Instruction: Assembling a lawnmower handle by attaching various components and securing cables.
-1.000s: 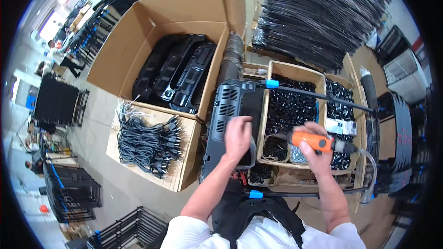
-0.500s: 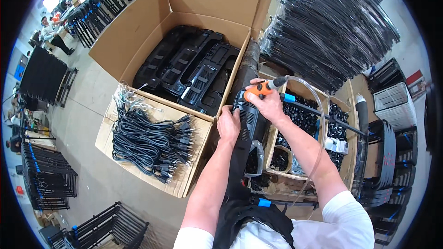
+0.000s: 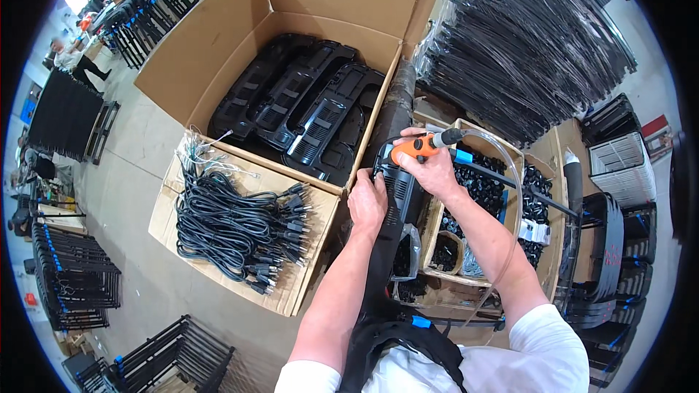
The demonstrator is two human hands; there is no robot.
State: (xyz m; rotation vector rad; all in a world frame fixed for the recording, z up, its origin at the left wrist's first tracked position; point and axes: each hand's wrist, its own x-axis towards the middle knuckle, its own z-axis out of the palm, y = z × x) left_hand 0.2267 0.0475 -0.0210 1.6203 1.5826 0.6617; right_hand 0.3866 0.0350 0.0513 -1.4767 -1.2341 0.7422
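An orange air screwdriver (image 3: 418,148) is wrapped in my right hand (image 3: 435,172), its clear hose running from the grey end back past my forearm. The tool's front end is against or just above the black vented plastic housing (image 3: 397,186); my hand hides the exact spot. My left hand (image 3: 367,201) has its fingers curled on the housing's left edge, close to the tool. Whether those fingers also hold a small part cannot be seen. The housing sits on a long black frame (image 3: 382,251) reaching toward my body.
A cardboard box (image 3: 200,51) of black plastic housings (image 3: 318,131) stands left. Coiled black cables (image 3: 226,222) lie on its flap. Right are a wooden bin (image 3: 466,280) of small parts and a black bar (image 3: 539,195). Black strips (image 3: 520,51) are piled behind. A person (image 3: 73,57) stands far left.
Both hands have shifted slightly right and nearer in the picture, partly with the view. The screwdriver is still in my right hand, and my left fingers stay at the housing's edge.
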